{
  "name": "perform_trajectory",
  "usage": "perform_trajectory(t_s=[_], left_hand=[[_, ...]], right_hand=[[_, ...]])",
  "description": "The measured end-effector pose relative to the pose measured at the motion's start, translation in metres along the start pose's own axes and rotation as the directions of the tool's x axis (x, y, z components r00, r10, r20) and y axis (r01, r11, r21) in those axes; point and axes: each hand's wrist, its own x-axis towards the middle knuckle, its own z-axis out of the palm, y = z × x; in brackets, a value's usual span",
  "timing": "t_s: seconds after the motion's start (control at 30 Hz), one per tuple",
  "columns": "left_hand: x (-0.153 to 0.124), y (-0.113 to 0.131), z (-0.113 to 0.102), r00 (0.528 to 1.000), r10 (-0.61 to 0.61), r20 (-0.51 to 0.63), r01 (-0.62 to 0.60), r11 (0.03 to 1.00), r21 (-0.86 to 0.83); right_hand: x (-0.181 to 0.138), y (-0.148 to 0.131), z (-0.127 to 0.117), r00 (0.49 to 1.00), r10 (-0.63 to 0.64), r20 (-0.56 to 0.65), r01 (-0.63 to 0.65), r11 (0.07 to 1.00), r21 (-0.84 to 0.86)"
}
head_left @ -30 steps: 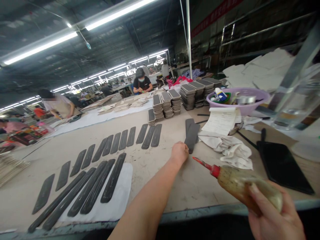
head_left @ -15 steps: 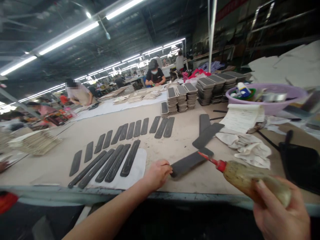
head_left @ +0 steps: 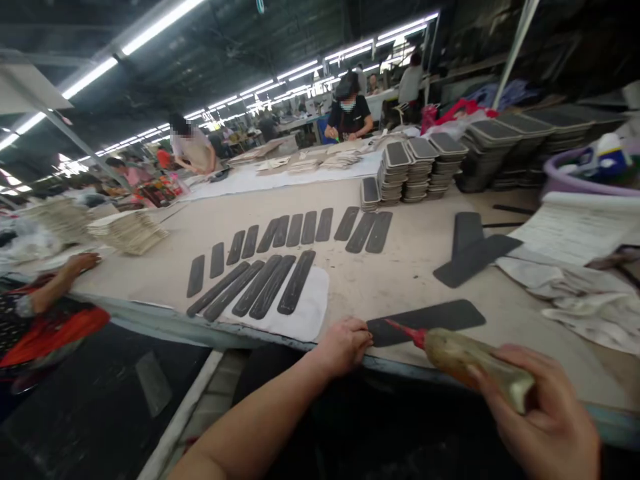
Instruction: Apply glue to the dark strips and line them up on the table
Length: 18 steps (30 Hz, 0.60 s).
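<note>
My left hand (head_left: 345, 343) has its fingers closed on the left end of a flat dark grey strip (head_left: 445, 313) with rounded corners, which lies at the table's front edge. In my right hand (head_left: 547, 403) is a squeeze bottle (head_left: 463, 357), yellowish and stained, tilted with its red nozzle (head_left: 405, 331) pointing left over that strip. Whether the tip touches the strip I cannot tell. Two more dark strips (head_left: 477, 259) lie crossed farther back. To the left, several long strips (head_left: 273, 287) with shiny streaks rest partly on a white sheet (head_left: 317, 300).
Behind them runs a row of shorter dark pieces (head_left: 295, 229). Stacks of edged dark panels (head_left: 400, 177) stand at the back right, near a purple basin (head_left: 565, 175), a paper pad (head_left: 575, 227) and crumpled cloth (head_left: 575, 287). A co-worker's hand (head_left: 83, 261) rests on the table at far left.
The view has swung right. The bottle's nozzle has moved left and down over the strip, toward my left hand. My left hand still grips the strip's end.
</note>
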Motion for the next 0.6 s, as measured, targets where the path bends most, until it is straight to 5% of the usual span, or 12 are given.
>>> perform_trajectory(t_s=[0.1, 0.17, 0.6], left_hand=[[0.002, 0.001, -0.007, 0.999, 0.025, 0.036, -0.025, 1.000, -0.006], [0.004, 0.003, -0.011, 0.998, 0.027, 0.062, -0.027, 1.000, -0.003], [0.007, 0.003, -0.012, 0.990, 0.013, 0.138, -0.017, 1.000, 0.025]], right_hand=[[0.000, 0.000, 0.009, 0.948, -0.284, 0.143, 0.305, 0.940, -0.154], [-0.001, 0.002, 0.015, 0.917, -0.348, 0.197, 0.382, 0.907, -0.178], [-0.003, 0.005, 0.030, 0.857, -0.417, 0.302, 0.489, 0.844, -0.223]])
